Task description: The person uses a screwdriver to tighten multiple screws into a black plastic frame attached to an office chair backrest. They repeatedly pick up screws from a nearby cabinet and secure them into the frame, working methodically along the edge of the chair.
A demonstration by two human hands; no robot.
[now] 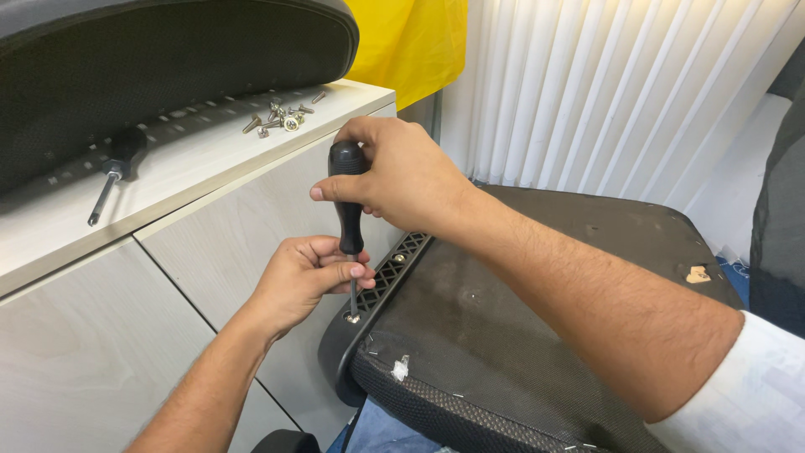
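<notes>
- Gripping the top of a black-handled screwdriver, the right hand holds it upright over the near-left corner of an upturned chair seat.
- The left hand is curled round the lower handle and shaft, fingers clenched on the tool, thumb against it.
- The screwdriver tip sits on a screw in the seat's black plastic rim, just beside a slotted grille that runs far along the edge.
- The seat's underside is dark fabric, with staples and small torn scraps near its front edge.
- To the left stands a pale wood cabinet, close against the seat; the left hand lies between the two.
- On the cabinet top, far from the hands, lies a heap of loose screws.
- A second screwdriver lies further left on the same top, half under a black mesh chair back.
- White vertical blinds hang behind the seat, and yellow cloth shows at the far middle.
</notes>
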